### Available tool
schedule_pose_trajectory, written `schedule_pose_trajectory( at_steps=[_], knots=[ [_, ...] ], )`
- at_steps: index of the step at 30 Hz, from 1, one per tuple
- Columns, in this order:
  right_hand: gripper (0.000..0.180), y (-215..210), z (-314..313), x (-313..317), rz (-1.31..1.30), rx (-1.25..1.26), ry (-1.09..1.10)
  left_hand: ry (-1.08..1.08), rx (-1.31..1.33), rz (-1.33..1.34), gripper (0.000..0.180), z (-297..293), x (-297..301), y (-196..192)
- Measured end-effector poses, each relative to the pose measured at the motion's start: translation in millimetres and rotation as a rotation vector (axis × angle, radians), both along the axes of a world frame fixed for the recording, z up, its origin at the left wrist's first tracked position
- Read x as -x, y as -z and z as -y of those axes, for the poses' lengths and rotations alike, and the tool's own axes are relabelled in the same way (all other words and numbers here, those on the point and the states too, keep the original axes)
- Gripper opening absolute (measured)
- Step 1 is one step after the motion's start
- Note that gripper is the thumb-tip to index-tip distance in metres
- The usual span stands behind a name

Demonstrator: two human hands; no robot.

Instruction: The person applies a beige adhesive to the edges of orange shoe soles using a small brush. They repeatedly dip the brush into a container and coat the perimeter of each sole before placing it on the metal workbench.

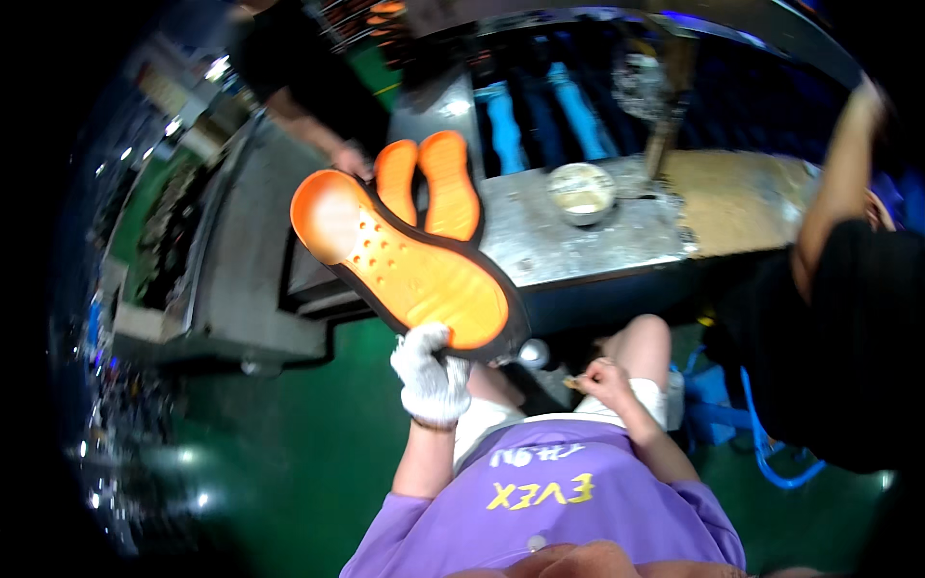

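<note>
Gloved hand holding up an orange shoe sole

The left hand (431, 378), in a white glove, grips an orange sole (409, 265) by its end; the bare right hand (602, 379) pinches a small brush (572, 382). Two more soles (431, 185) lie at the bench (617, 226) left edge, a bowl (582, 192) near its middle.

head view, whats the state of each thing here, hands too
orange shoe sole: held up, tilted, inner side facing the camera
left hand: white glove on, gripping the sole's near end
right hand: bare, closed on a small brush, by the knee
pair of orange soles: lying flat on the bench
bowl: upright on the bench
</note>
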State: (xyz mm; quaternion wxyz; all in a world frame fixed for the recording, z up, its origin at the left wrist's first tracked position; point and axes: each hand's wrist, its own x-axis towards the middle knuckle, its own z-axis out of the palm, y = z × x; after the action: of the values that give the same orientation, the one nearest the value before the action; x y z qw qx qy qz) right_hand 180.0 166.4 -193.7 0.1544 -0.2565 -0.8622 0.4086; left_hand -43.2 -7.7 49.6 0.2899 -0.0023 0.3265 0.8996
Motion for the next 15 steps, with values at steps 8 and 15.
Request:
schedule_pose_trajectory(
  at_steps=[8,15],
  knots=[
    [0.031,57.7,-7.0,-0.3,-0.302,0.194,0.25,0.847,0.381,-0.334,0.043,-128.2,-98.9,44.2],
    [0.03,-13.3,-5.3,-2.3,0.114,0.256,0.188,0.852,0.331,-0.27,0.047,-326.5,-96.8,40.5]
  ],
)
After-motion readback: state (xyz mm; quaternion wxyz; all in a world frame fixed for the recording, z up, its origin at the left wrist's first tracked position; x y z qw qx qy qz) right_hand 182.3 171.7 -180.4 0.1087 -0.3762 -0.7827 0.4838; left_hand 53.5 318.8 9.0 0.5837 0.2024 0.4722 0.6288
